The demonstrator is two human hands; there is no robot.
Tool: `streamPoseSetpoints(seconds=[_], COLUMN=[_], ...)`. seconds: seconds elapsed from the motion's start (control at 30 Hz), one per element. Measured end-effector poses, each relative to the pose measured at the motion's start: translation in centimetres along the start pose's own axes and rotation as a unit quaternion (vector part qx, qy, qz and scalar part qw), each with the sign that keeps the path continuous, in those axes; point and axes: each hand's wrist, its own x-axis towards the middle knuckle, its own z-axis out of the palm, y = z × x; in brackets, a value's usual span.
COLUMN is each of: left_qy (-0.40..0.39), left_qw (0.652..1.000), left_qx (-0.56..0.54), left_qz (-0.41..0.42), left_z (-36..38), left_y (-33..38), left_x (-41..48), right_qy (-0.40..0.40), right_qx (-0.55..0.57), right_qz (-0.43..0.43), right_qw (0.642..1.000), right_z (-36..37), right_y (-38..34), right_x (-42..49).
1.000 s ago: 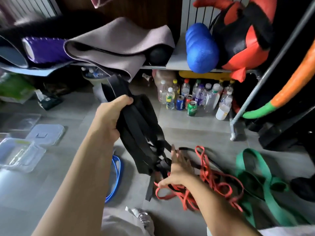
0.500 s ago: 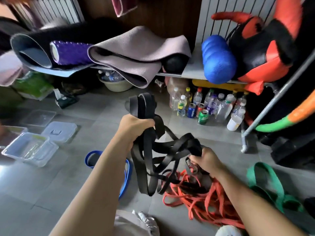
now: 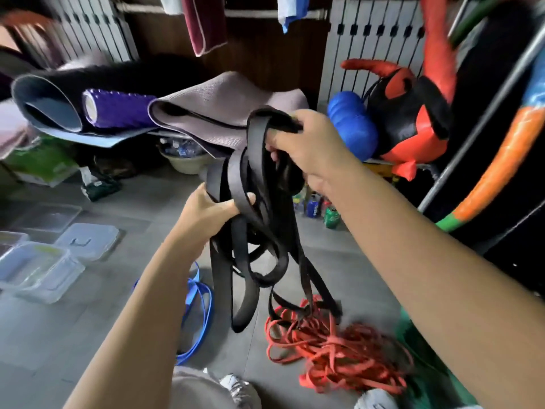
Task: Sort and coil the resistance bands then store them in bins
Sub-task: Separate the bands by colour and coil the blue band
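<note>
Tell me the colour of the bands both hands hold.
Black bands, shown best in the head view.

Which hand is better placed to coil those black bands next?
Probably the right hand: it holds the top loop of the black rubber resistance bands, while the left hand grips the bundle.

Lighting: dim, soft, indoor; pale sheen on the grey floor (image 3: 44, 349) at left. Shadows: heavy along the right side. Blur: motion smear at upper-left corner and right margin. Distortion: wide-angle bowing of radiator (image 3: 374, 39) slats.
</note>
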Motion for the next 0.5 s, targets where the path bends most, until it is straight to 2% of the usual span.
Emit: streamPoseSetpoints(seconds=[0.1,0.17,0.3,0.37,0.5], left_qy=[0.024,0.035,0.039,0.025,-0.032], left_qw=[0.998,0.996,0.998,0.999,0.992], left_qx=[-0.037,-0.044,-0.023,0.014,0.030], left_qz=[0.051,0.064,0.046,0.018,-0.116], left_z=[-1.3,-2.3,-3.7,-3.9,-4.0], left_y=[1.3,2.1,2.4,1.1,-5.6], left_x=[-0.5,-0.4,0.5,1.0,1.0], right_qy=[0.016,0.012,0.031,0.046,0.048], right_qx=[0.118,0.160,0.123,0.112,0.150], right_qz=[0.013,-0.011,-0.035,0.021,0.243], right_qw=[0.993,0.987,0.991,0.992,0.957], right_z=[1.5,2.1,3.8,4.7,7.0], right_y=[-1.8,-2.9,-2.4,0.8,10.8], right_x=[-0.5,-0.4,0.5,1.2,0.3])
